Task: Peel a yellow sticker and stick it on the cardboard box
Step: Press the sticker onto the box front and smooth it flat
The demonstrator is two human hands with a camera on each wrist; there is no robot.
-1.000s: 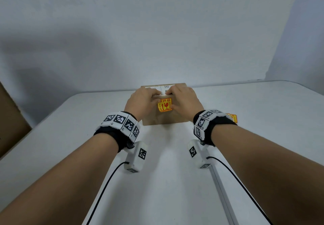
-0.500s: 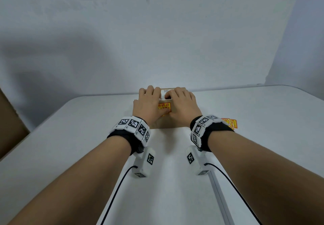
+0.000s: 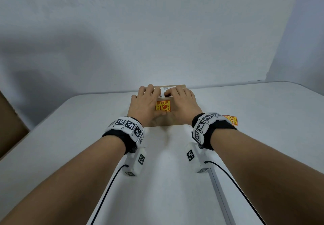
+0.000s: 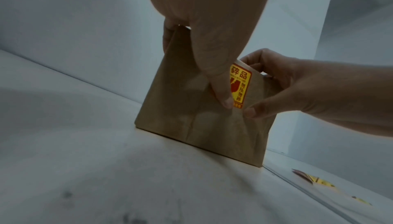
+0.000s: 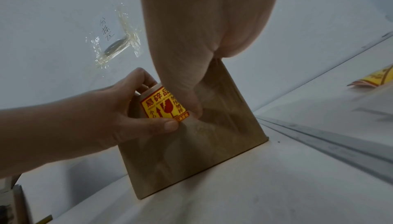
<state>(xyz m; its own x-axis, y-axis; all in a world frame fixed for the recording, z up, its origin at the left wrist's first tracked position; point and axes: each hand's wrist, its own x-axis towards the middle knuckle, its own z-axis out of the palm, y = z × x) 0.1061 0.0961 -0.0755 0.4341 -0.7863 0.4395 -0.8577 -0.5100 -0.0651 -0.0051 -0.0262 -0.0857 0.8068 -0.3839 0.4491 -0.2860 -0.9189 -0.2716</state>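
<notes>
thumbs [image 5: 168, 126] slid down yellow sticker [image 3: 163, 106]; hands [image 3: 147, 105] [image 3: 184, 104] grip cardboard box [image 3: 168, 121]

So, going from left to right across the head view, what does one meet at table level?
A brown board at the left edge → left hand → yellow sticker → right hand → spare stickers. The cardboard box spans under both hands, so I leave it out.
</notes>
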